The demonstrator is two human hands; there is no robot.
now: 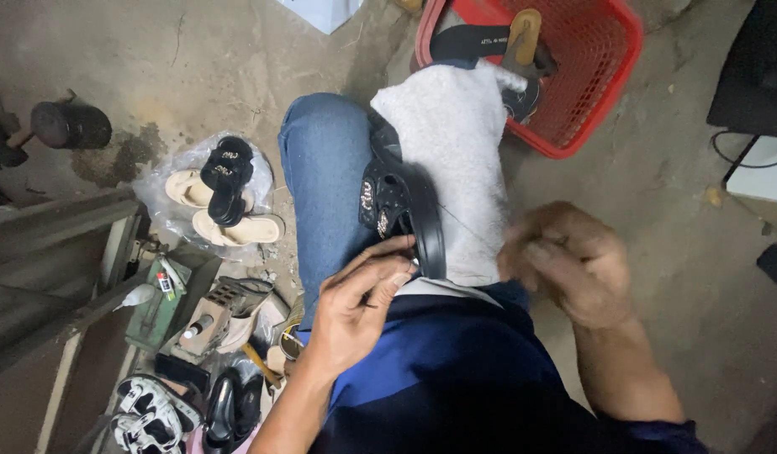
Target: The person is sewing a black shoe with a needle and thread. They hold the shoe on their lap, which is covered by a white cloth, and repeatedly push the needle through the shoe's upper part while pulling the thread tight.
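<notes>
Left hand [355, 307] pinching black sandal [405, 210] edge

A black sandal [405, 210] with beaded strap lies on its edge across a white-towelled lap

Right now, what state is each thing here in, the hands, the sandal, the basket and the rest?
Left hand: fingers pinched on the black sandal's edge.
Right hand: blurred, closed, apart from the sandal.
Black sandal with beaded strap: lying across the lap on the towel.
White towel: draped over the knee.
Red plastic basket: upright, footwear inside.
Beige and black sandals: piled on a clear plastic bag on the floor.
</notes>
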